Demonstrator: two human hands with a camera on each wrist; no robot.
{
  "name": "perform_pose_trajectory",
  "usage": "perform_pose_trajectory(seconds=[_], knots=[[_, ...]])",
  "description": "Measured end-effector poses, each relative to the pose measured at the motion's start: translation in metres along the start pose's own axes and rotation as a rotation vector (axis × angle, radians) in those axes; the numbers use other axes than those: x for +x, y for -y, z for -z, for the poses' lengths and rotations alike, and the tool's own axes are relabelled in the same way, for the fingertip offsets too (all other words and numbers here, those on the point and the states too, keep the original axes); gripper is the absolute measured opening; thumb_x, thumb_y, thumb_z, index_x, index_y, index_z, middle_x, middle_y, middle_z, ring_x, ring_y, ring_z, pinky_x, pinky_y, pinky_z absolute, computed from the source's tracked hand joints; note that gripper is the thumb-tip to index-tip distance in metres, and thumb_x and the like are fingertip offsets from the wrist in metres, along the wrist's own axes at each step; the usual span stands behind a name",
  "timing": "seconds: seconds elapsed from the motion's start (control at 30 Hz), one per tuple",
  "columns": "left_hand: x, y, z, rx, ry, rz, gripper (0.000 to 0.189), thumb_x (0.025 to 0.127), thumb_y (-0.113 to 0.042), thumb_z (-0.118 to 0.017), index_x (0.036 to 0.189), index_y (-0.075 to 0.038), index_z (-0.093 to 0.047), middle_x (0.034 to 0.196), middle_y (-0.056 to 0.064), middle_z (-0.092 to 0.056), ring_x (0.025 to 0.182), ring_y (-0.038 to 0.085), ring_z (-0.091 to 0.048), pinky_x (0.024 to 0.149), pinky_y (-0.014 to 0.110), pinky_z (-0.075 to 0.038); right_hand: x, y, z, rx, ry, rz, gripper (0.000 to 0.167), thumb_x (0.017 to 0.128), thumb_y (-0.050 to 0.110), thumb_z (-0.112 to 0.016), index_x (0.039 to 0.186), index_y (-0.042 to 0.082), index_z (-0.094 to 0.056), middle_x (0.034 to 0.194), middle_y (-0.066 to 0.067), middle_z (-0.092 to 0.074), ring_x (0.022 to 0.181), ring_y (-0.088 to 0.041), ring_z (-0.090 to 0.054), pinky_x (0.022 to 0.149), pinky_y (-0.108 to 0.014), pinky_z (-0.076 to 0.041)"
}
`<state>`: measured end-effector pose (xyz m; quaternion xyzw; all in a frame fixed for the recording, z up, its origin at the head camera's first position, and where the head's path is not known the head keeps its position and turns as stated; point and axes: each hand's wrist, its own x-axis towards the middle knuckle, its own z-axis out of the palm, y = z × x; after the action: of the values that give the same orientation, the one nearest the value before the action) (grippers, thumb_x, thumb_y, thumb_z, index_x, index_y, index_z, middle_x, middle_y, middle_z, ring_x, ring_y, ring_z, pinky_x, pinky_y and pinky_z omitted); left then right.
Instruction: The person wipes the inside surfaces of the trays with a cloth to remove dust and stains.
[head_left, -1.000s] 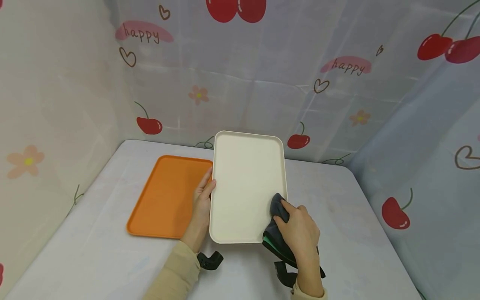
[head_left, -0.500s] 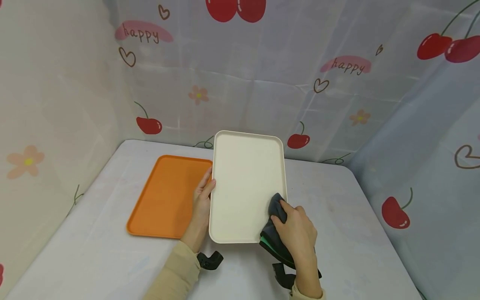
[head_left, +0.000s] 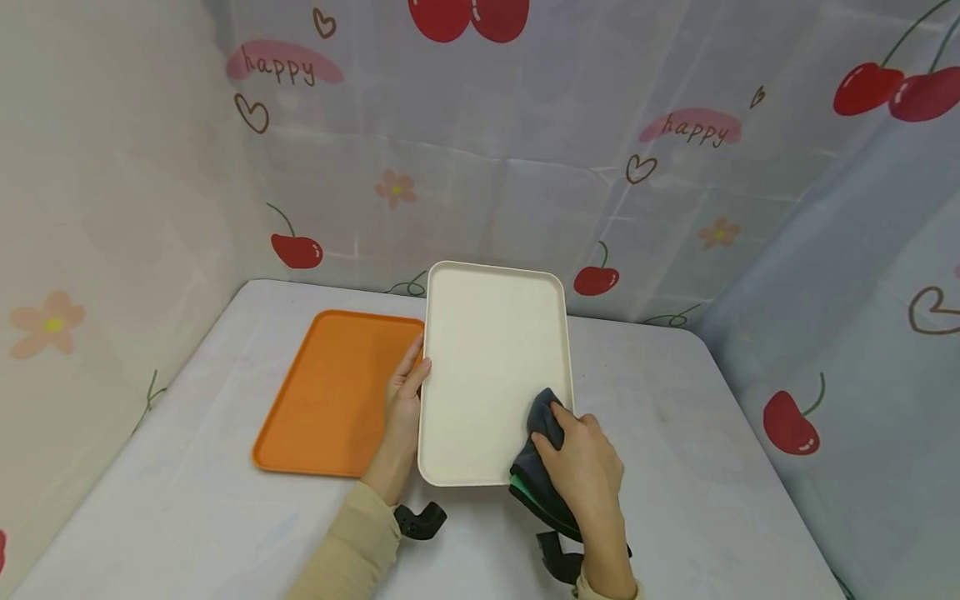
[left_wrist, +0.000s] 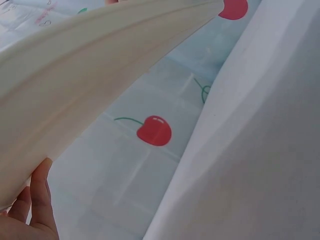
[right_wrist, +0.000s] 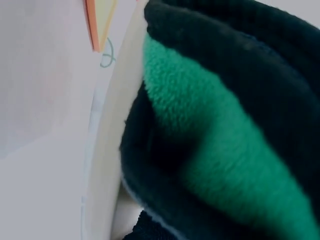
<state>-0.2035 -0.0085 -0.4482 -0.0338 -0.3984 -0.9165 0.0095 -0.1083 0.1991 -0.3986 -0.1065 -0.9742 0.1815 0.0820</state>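
A cream rectangular tray (head_left: 491, 358) is held up at a tilt above the table. My left hand (head_left: 405, 400) grips its left edge, thumb on the rim; in the left wrist view the fingers (left_wrist: 42, 197) reach under its back. My right hand (head_left: 581, 462) holds a folded dark grey cloth (head_left: 546, 425) with a green inner side, pressed on the tray's lower right part. The cloth fills most of the right wrist view, where its green fluffy layer (right_wrist: 185, 95) shows between dark folds and the right hand is hidden.
An orange tray (head_left: 330, 400) lies flat on the white-covered table (head_left: 675, 467), left of the cream tray and partly behind my left hand. Patterned curtains (head_left: 510, 108) with cherries and hearts stand around the table's back and sides.
My right hand has slid the cloth a little to the left and slightly down along the cream tray's lower part. The left hand and both trays stay nearly in place.
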Motion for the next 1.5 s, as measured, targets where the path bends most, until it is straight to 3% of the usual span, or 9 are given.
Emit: perform_pose_trajectory(seconds=[0.33,0.63,0.8,1.0,1.17,1.5], knots=[[0.000,0.000,-0.001,-0.004,-0.019,0.006,0.051,0.102,-0.010,-0.049,0.152,-0.011,-0.036,0.132,-0.008,-0.061,0.103,0.006,-0.066,0.086,0.021,-0.056,-0.006,0.008,-0.007,0.014,-0.016,0.044,0.052,0.082,0.031,-0.077,0.129,0.014,-0.066,0.094,-0.016,-0.063,0.065,-0.026,-0.060,0.047,-0.035,-0.043],[0.000,-0.001,-0.001,0.022,-0.029,0.011,0.051,0.103,-0.008,-0.047,0.152,-0.012,-0.035,0.142,-0.003,-0.054,0.107,0.005,-0.064,0.088,0.020,-0.054,-0.013,0.021,-0.015,0.012,-0.029,0.105,0.051,0.081,0.034,-0.079,0.128,0.016,-0.067,0.093,-0.013,-0.063,0.061,-0.022,-0.058,0.045,-0.032,-0.042],[-0.001,0.001,-0.001,0.017,-0.018,0.005,0.050,0.103,-0.008,-0.046,0.152,-0.013,-0.037,0.139,-0.003,-0.056,0.108,0.006,-0.064,0.089,0.021,-0.055,-0.019,0.033,-0.018,0.007,-0.050,0.166,0.050,0.079,0.033,-0.080,0.126,0.017,-0.068,0.089,-0.010,-0.061,0.063,-0.021,-0.058,0.045,-0.031,-0.042],[0.000,0.002,0.000,0.017,0.009,-0.002,0.050,0.103,-0.009,-0.045,0.152,-0.013,-0.036,0.147,-0.001,-0.049,0.111,0.006,-0.063,0.091,0.021,-0.054,-0.024,0.049,-0.021,0.003,-0.042,0.228,0.051,0.078,0.033,-0.081,0.125,0.019,-0.069,0.086,-0.008,-0.060,0.063,-0.016,-0.056,0.044,-0.027,-0.038],[-0.001,0.002,0.000,-0.004,0.018,0.015,0.051,0.104,-0.011,-0.045,0.153,-0.014,-0.034,0.151,0.001,-0.045,0.114,0.006,-0.062,0.093,0.023,-0.053,-0.028,0.064,-0.024,-0.014,-0.044,0.303,0.051,0.077,0.033,-0.082,0.124,0.020,-0.069,0.091,-0.009,-0.064,0.068,-0.018,-0.060,0.045,-0.028,-0.042],[-0.003,0.004,-0.004,0.003,-0.028,0.049,0.051,0.103,-0.013,-0.047,0.153,-0.014,-0.035,0.142,-0.007,-0.054,0.112,0.005,-0.062,0.092,0.021,-0.053,-0.034,0.086,-0.029,-0.039,-0.034,0.446,0.047,0.077,0.030,-0.082,0.121,0.022,-0.071,0.090,-0.008,-0.064,0.067,-0.014,-0.054,0.044,-0.025,-0.038]])
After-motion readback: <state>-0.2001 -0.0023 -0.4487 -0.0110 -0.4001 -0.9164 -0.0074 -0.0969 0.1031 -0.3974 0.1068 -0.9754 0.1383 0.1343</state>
